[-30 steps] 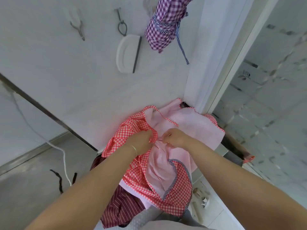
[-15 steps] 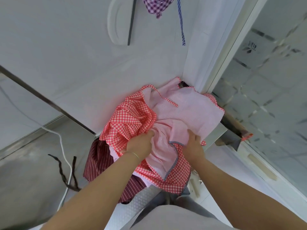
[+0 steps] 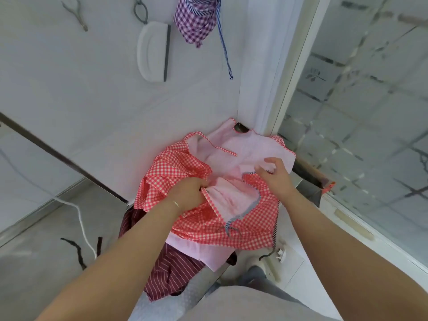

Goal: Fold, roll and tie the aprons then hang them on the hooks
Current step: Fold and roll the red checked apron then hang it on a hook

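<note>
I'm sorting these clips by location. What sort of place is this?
Probably a home utility or kitchen corner: white wall with tongs and a scraper hanging, a rolled purple apron hung up, and a tiled floor.

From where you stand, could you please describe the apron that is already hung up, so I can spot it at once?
Look at the white wall, near the corner by the door frame. High up, right of the white scraper, hangs the purple gingham apron, bundled and tied, a striped tie dangling. The other checked apron is red.

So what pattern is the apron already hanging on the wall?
Purple and white gingham check, with a blue-striped tie dangling: the hanging apron, seen in the head view.
</note>
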### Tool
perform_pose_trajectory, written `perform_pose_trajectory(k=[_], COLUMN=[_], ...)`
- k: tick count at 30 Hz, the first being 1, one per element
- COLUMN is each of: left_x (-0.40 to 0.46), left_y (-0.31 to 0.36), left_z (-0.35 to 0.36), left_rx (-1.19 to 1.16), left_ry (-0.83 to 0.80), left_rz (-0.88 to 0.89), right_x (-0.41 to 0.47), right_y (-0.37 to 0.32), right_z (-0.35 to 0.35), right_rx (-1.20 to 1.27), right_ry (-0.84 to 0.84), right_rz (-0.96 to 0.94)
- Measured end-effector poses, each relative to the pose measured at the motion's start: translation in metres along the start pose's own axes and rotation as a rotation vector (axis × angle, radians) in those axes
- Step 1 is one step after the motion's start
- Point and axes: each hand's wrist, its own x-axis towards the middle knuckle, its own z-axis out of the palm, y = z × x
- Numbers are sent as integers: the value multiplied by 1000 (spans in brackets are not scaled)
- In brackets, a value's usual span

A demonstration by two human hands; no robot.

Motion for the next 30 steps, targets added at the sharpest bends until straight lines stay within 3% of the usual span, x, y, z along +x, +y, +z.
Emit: perform_pose_trajectory(k=[2,4,7,8,11,14,17,20,23,26,30], left_x=[9,16,26,29,34,37,44,53,58,59,53], left_y=[12,24,40,44,64,87,89,74,65,57,44], left_z=[-32,-61,-97,-102,-97,-82,-84,-91,-98,-103,-104], left_rx=[-321,-745,-1515,-1627,-1475,-1286,-974,-628,-756,-915,-703], left_ry=[157,291,225,160,-34,-209,-59,39,161,355,523], left_rz=[-126,-312,-401,-377,-406,-384,-390,-385,-448,-541,-475], right_x=[3,6,5,3,-9,-23,-22,-20,-11,3,23], right_y=[-19,-38,-65,-72,-95,-117,-124,-121,-111,-99,-92], right_z=[-15,-27,-36,-36,-26,-4,15,23,23,15,-2], right_rx=[-90,-275,-346,-319,-115,-275,-467,-497,-462,-434,-463], right_ry=[-197,-255,-288,-329,-483,-554,-613,-653,-612,-464,-344], right_rz=[-88,-173,-180,-138,-119,-274,-419,-429,-373,-298,-259])
